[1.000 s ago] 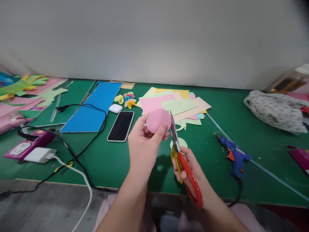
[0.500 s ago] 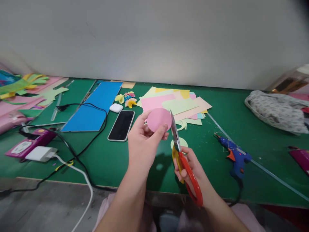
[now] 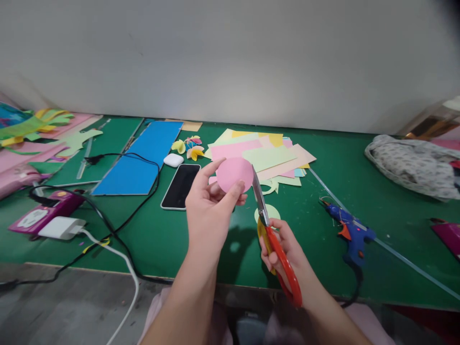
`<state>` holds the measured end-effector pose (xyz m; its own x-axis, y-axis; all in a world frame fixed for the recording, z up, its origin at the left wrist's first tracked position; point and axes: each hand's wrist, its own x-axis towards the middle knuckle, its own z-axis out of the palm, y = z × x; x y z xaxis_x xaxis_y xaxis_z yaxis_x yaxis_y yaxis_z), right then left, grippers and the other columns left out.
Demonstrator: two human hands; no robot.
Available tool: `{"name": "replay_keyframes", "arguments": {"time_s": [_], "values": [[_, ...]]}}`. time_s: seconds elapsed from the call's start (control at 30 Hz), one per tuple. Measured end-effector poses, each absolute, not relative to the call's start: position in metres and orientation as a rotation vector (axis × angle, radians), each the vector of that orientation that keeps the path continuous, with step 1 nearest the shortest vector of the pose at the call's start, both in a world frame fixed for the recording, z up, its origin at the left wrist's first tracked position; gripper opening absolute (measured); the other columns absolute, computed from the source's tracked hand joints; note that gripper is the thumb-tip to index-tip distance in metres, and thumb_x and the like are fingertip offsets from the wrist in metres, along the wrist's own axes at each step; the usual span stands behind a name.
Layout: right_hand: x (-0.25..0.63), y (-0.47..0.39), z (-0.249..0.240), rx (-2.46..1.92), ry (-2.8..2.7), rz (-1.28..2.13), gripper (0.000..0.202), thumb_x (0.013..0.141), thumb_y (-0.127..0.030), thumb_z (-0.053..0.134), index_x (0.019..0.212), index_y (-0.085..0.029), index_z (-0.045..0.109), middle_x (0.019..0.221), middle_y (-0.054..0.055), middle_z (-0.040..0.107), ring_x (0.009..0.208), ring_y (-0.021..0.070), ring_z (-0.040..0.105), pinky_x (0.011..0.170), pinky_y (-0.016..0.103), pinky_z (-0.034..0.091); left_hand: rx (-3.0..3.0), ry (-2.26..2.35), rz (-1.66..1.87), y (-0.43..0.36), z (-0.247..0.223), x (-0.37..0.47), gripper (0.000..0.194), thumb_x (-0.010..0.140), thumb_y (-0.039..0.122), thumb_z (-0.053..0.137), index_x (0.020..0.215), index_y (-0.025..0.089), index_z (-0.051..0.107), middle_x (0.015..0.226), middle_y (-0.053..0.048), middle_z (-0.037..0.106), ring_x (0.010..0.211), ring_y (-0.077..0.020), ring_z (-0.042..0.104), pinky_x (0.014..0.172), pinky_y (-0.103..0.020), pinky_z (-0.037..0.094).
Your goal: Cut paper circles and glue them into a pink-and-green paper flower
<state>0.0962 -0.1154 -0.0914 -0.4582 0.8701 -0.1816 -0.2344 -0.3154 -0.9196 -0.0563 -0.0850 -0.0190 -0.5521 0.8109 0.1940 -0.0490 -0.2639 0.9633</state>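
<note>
A round pink paper disc (image 3: 234, 173) is pinched between the thumb and fingers of my left hand (image 3: 212, 206), held up over the green table. My right hand (image 3: 285, 247) grips scissors (image 3: 283, 261) with red and yellow handles, the blades pointing up and nearly closed. The blade tips are close to the disc's right edge. Below the blades, a pale green paper circle (image 3: 272, 212) lies on the table, partly covered by the scissors. Behind the disc is a pile of coloured paper sheets (image 3: 269, 155).
Left of my hands are a phone (image 3: 179, 187), a white case (image 3: 173, 160), small paper flowers (image 3: 194, 148), a blue board (image 3: 143, 158) and a purple power strip (image 3: 64, 206) with cables. On the right lie a blue glue gun (image 3: 350, 230) and a patterned cloth bundle (image 3: 409, 165).
My left hand has moved slightly left and up with the pink disc. The scissor blades look closer together, and my right hand has barely moved.
</note>
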Motion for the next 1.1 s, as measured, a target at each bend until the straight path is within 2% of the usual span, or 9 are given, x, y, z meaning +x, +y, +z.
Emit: {"name": "replay_keyframes", "arguments": {"time_s": [0.3, 0.8, 0.93, 1.1], "values": [[0.0961, -0.1152, -0.0897, -0.938, -1.167, 1.853, 0.063, 0.066, -0.062, 0.072, 0.109, -0.028, 0.041, 0.081, -0.005, 0.05, 0.046, 0.0027, 0.042, 0.041, 0.017, 0.029, 0.95, 1.395, 1.897, -0.0853, -0.0187, -0.0583, 0.046, 0.069, 0.024, 0.075, 0.113, 0.023, 0.061, 0.071, 0.002, 0.07, 0.049, -0.0101, 0.064, 0.05, -0.02, 0.056], [0.0961, -0.1163, -0.0862, -0.927, -1.154, 1.864, 0.059, 0.068, -0.058, 0.072, 0.108, -0.028, 0.041, 0.075, -0.007, 0.049, 0.047, 0.0033, 0.044, 0.042, 0.017, 0.029, 0.946, 1.438, 1.963, -0.0836, -0.019, -0.0608, 0.042, 0.071, 0.027, 0.074, 0.11, 0.021, 0.062, 0.062, 0.003, 0.067, 0.048, -0.0121, 0.064, 0.049, -0.022, 0.056], [0.0942, -0.1168, -0.0893, -0.921, -1.107, 1.892, 0.06, 0.066, -0.055, 0.074, 0.108, -0.029, 0.041, 0.073, -0.008, 0.049, 0.047, 0.0027, 0.045, 0.041, 0.015, 0.029, 0.945, 1.439, 1.981, -0.0842, -0.0186, -0.0598, 0.041, 0.071, 0.025, 0.073, 0.111, 0.021, 0.062, 0.063, 0.003, 0.067, 0.049, -0.0114, 0.065, 0.052, -0.022, 0.057], [0.0925, -0.1144, -0.0914, -0.956, -1.06, 1.897, 0.063, 0.064, -0.055, 0.076, 0.109, -0.031, 0.041, 0.073, -0.008, 0.049, 0.044, 0.0037, 0.046, 0.039, 0.015, 0.032, 0.971, 1.451, 1.908, -0.0852, -0.0199, -0.0582, 0.039, 0.071, 0.024, 0.074, 0.109, 0.023, 0.063, 0.058, 0.005, 0.063, 0.048, -0.0107, 0.063, 0.047, -0.019, 0.054]]}}
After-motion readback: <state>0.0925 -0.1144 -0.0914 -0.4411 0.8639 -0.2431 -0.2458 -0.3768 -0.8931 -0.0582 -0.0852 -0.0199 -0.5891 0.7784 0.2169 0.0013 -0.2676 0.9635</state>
